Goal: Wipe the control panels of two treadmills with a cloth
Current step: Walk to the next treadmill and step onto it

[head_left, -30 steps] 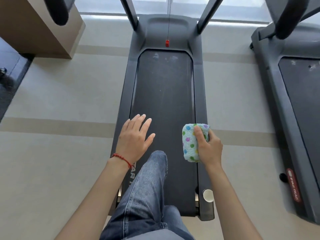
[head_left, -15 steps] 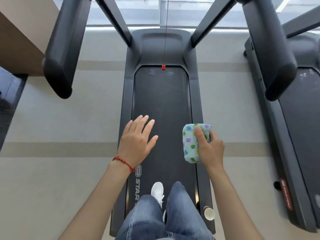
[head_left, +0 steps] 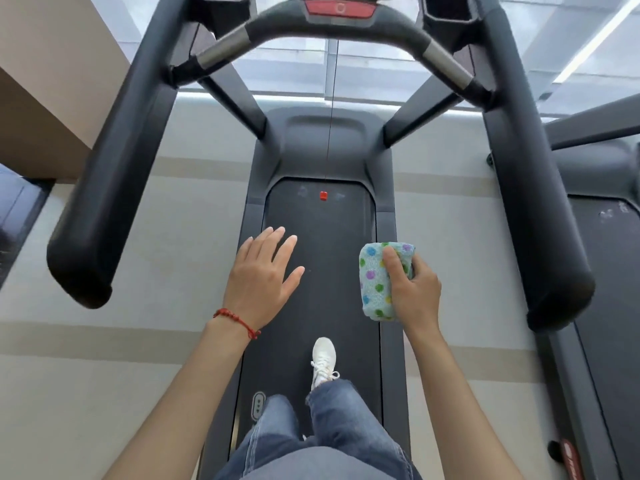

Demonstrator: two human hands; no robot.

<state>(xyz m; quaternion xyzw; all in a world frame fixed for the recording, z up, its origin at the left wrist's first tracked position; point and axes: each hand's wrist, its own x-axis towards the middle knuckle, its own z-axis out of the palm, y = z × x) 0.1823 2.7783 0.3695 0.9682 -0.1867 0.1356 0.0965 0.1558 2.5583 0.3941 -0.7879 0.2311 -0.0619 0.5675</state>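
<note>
Both hands hover in the air above the belt. Her left hand is spread flat, palm down, fingers straight and slightly fanned, holding nothing; a red bracelet circles its wrist. Her right hand grips a folded cloth, pale blue with coloured dots, the thumb pressed across its front and the fingers curled round behind.

Below and between the hands, blue jeans and a white sneaker stand on the treadmill belt. Beyond the fingertips, a small red clip hangs on a thin cord over the front of the belt. Two thick black handrails run outside each hand. Farther ahead and above, a curved grip bar spans the machine, with the red-marked control panel at the top edge, well apart from the cloth. Right of the cloth hand, a second treadmill stands alongside.
</note>
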